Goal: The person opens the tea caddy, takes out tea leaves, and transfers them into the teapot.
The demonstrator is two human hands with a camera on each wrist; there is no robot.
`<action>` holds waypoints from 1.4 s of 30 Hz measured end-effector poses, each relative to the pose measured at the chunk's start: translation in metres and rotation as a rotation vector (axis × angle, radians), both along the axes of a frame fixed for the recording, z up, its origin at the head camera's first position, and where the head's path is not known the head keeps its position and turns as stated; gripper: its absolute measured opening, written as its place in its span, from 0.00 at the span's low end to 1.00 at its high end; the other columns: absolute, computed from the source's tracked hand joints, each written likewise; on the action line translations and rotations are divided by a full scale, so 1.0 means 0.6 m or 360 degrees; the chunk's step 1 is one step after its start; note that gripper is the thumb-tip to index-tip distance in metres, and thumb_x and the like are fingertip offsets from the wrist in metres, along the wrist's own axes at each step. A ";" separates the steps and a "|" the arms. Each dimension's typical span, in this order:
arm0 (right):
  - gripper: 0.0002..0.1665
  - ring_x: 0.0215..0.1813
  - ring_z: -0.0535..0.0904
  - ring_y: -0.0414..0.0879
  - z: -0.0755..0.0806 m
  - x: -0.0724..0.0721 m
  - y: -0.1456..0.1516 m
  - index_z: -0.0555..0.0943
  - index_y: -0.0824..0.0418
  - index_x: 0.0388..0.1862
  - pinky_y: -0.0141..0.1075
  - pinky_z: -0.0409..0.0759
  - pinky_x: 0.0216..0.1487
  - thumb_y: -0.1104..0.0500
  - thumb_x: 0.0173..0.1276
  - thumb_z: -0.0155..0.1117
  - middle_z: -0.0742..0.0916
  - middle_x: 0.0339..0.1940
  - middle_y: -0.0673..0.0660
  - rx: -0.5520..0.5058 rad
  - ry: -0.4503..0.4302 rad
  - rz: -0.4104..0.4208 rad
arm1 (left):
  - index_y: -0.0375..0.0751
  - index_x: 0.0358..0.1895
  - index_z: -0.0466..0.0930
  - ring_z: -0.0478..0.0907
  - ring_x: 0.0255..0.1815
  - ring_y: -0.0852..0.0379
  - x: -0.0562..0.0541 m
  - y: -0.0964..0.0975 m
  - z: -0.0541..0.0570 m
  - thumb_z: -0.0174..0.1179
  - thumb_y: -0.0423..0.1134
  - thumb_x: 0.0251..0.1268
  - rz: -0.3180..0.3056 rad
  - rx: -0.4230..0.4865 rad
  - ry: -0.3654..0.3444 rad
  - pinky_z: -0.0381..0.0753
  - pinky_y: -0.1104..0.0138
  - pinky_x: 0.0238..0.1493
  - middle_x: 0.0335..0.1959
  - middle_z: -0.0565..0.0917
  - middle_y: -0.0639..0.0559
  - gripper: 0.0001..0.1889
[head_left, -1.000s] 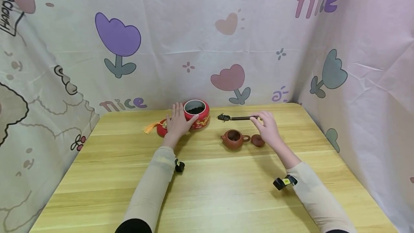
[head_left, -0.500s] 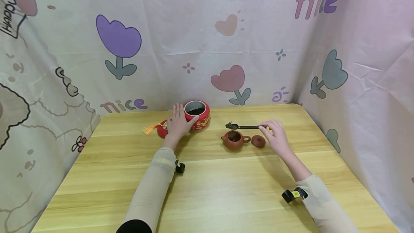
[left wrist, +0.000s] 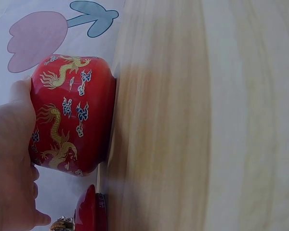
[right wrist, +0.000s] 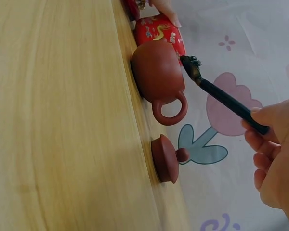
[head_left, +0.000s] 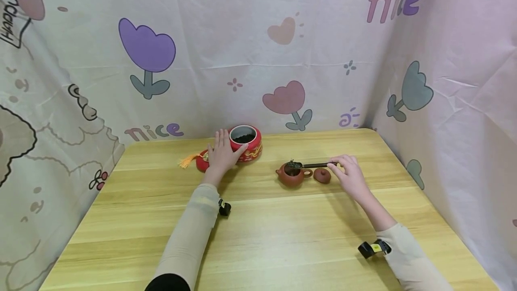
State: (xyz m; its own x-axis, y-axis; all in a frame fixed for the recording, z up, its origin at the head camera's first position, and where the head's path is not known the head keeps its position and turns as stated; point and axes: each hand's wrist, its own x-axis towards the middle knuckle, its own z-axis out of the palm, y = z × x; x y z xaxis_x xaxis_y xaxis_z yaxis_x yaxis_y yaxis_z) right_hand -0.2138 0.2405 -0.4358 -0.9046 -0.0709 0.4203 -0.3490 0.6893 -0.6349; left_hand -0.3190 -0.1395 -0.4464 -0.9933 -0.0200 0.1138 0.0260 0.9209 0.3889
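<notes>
Scoop moved to teapot mouth | R hand – pinching its end | L hand – splayed vs red jar

"nice" twice on cloth backdrop, upper right and lower left; left-edge lettering unclear.

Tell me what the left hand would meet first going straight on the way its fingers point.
Probably the patterned backdrop: in the head view, the left hand points toward it, alongside the red jar, and nothing else shows ahead. The backdrop's distance is hard to judge.
</notes>
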 end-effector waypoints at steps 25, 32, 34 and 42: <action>0.10 0.46 0.70 0.55 0.010 -0.002 -0.017 0.84 0.68 0.43 0.44 0.65 0.48 0.62 0.65 0.66 0.84 0.42 0.64 0.0201 0.0181 0.0023 | 0.40 0.79 0.38 0.37 0.82 0.43 -0.002 -0.001 -0.004 0.42 0.78 0.59 0.0004 0.0012 0.0008 0.43 0.37 0.76 0.81 0.41 0.42 0.57; 0.08 0.45 0.71 0.57 0.006 -0.004 -0.024 0.84 0.67 0.39 0.47 0.65 0.48 0.65 0.62 0.69 0.84 0.39 0.63 0.0270 0.0379 0.0052 | 0.41 0.79 0.35 0.36 0.82 0.43 -0.002 -0.001 -0.004 0.41 0.79 0.58 0.0005 0.0018 -0.0017 0.41 0.37 0.76 0.81 0.39 0.43 0.57; 0.08 0.45 0.71 0.58 0.006 -0.004 -0.026 0.84 0.67 0.38 0.48 0.65 0.49 0.66 0.60 0.70 0.84 0.38 0.62 0.0289 0.0440 0.0063 | 0.41 0.79 0.35 0.36 0.82 0.44 -0.003 -0.001 -0.005 0.40 0.79 0.58 0.0008 0.0027 -0.0012 0.41 0.37 0.76 0.81 0.39 0.43 0.57; 0.11 0.42 0.72 0.57 0.004 -0.005 -0.031 0.84 0.65 0.37 0.49 0.67 0.47 0.68 0.54 0.73 0.84 0.36 0.60 0.0409 0.0657 0.0109 | 0.40 0.79 0.36 0.36 0.82 0.43 -0.007 -0.003 -0.009 0.41 0.79 0.58 -0.0001 0.0031 0.0001 0.41 0.36 0.76 0.81 0.40 0.42 0.57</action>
